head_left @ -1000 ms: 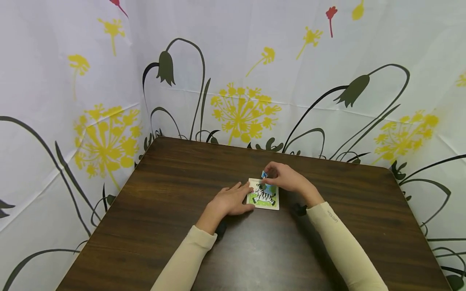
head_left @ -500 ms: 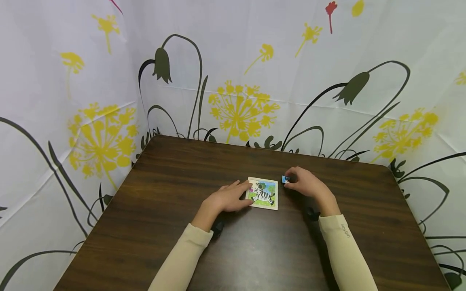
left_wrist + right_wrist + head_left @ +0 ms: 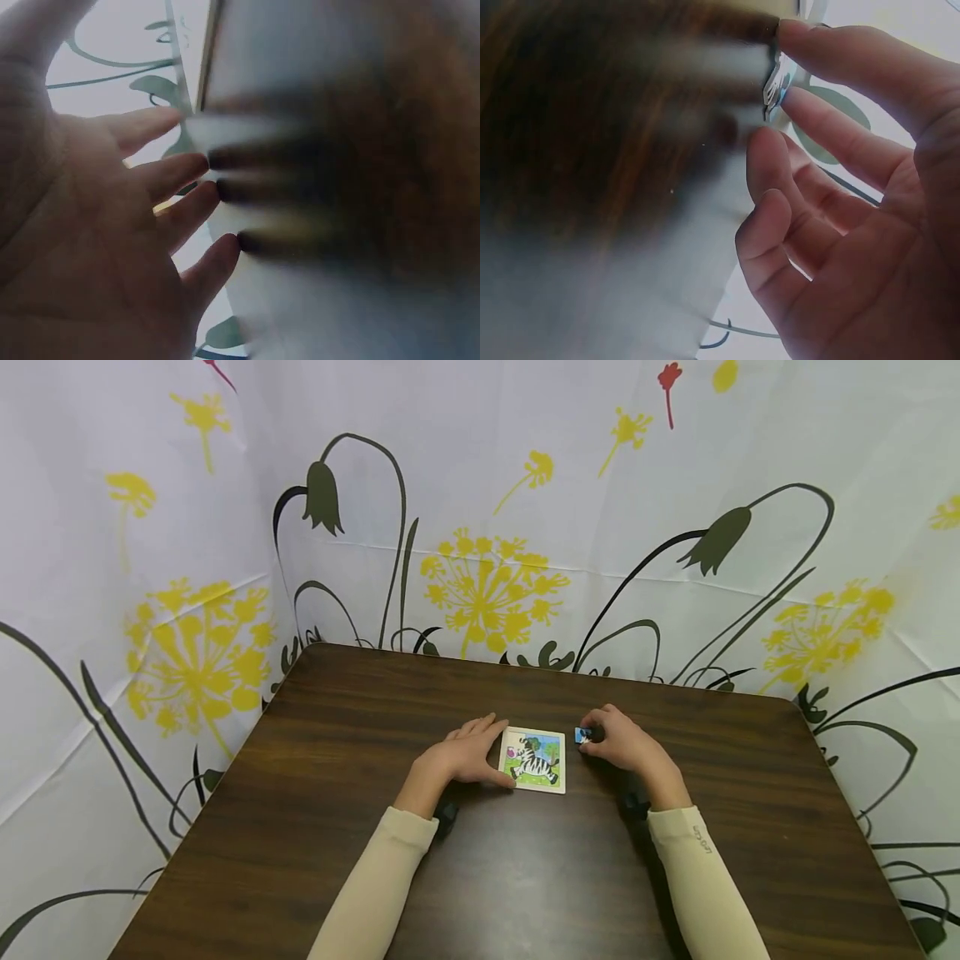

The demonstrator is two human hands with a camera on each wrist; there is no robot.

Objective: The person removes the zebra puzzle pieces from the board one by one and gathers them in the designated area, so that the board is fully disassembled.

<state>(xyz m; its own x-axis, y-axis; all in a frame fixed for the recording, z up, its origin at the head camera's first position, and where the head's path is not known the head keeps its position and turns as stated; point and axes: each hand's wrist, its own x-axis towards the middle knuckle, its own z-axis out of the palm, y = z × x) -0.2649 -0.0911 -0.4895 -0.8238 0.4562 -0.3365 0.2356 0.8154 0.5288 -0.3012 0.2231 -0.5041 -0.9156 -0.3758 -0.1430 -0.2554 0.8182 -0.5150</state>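
Observation:
A small square jigsaw puzzle board [image 3: 534, 764] with a zebra picture and a pale wooden border lies flat on the table. At its left side is my left hand [image 3: 467, 756], thumb and fingers spread and straight, with fingertips right at the border. To the right of the board, my right hand [image 3: 622, 739] pinches a small blue puzzle piece [image 3: 582, 736] with black and white marks between thumb and fingers, low over the table. In the right wrist view that puzzle piece [image 3: 775, 88] shows edge-on between the fingertips. The left wrist view shows the left hand's [image 3: 127, 202] fingertips touching the tabletop.
The dark wood-grain table [image 3: 337, 710] stretches out around both hands. Behind it hangs a white cloth [image 3: 480, 460] printed with yellow and dark green flowers, meeting the table's back and left edges.
My right hand has carried the puzzle piece from over the board to the table at its right. My left hand has slid off the picture to the board's left edge.

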